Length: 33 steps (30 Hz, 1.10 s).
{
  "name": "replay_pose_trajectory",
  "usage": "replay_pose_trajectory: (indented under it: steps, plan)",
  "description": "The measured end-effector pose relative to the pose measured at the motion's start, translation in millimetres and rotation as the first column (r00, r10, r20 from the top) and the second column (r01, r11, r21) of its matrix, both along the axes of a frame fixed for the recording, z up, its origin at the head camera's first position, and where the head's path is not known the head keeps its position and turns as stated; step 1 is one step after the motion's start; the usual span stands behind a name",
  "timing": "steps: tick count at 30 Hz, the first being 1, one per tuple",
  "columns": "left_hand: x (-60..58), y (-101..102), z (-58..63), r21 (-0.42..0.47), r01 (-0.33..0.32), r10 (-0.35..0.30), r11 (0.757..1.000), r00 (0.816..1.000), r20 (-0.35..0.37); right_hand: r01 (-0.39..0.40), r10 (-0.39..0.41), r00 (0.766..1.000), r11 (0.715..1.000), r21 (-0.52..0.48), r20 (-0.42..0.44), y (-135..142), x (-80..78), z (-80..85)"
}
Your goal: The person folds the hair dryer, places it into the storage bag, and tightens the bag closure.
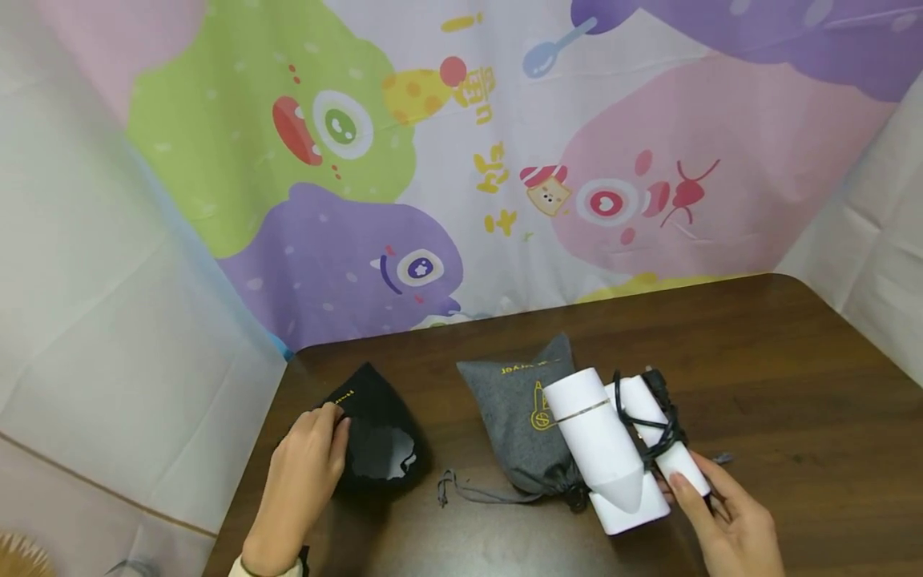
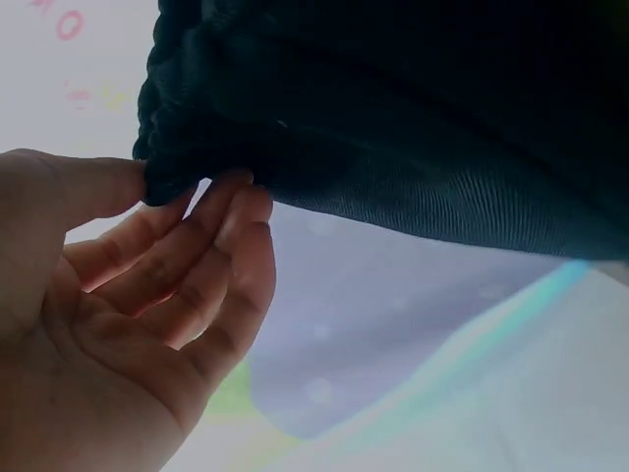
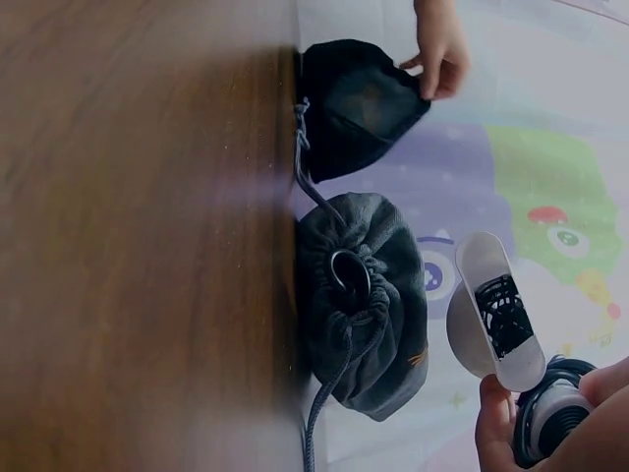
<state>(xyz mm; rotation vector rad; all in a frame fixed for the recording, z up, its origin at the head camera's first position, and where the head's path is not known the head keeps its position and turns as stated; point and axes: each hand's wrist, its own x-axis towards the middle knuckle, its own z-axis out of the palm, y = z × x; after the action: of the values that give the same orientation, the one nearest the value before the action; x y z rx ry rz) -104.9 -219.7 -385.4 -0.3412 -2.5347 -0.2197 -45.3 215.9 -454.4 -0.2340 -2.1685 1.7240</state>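
Observation:
My left hand [image 1: 306, 457] pinches the edge of a black cloth pouch [image 1: 375, 413] between thumb and fingers, on the left of the table. A pale patch shows on the pouch's near side; I cannot tell what it is. In the left wrist view the dark fabric [image 2: 393, 138] hangs from the fingertips. My right hand [image 1: 735, 513] grips the handle of a white folding hair dryer [image 1: 598, 433]. A black cord [image 1: 671, 429] is wound round that handle. Behind the dryer, partly hidden by it, lies a grey drawstring pouch [image 1: 505, 401] with yellow print.
The brown wooden table [image 1: 793, 361] runs back to a cartoon-printed curtain [image 1: 505, 264]. Pale cloth walls [image 1: 180, 320] stand at both sides. The grey pouch's drawstring [image 1: 483, 493] trails leftward between the two pouches.

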Motion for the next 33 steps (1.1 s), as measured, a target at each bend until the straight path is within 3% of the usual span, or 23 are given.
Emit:
replay_pose_trajectory:
  steps: [4, 10, 20, 26, 33]
  plan:
    - [-7.4, 13, 15.0, 0.007, 0.075, -0.075, 0.997, 0.997, -0.020, 0.010, -0.010, 1.000, 1.000, 0.010, 0.003, 0, 0.8, 0.5]
    - [-9.4, 37, 36.8, -0.032, 0.169, -0.169, 0.985, 0.986, 0.002, 0.015, -0.015, 1.000, 1.000, 0.005, 0.026, 3, 0.9, 0.3]
    - [-9.6, 63, 58.1, -0.065, 0.244, -0.248, 0.968, 0.966, -0.065, -0.006, 0.006, 0.998, 1.000, -0.001, 0.056, 6, 3.0, -3.6]
    - [-7.1, 77, 61.6, -0.008, 0.288, -0.288, 0.957, 0.957, 0.028, -0.021, 0.019, 0.998, 1.000, 0.016, 0.068, 6, 3.5, -2.4]
    - [1.9, 86, 66.5, 0.078, 0.345, -0.353, 0.935, 0.926, 0.132, -0.040, 0.041, 0.995, 0.999, -0.011, 0.094, 8, 2.6, -2.6]
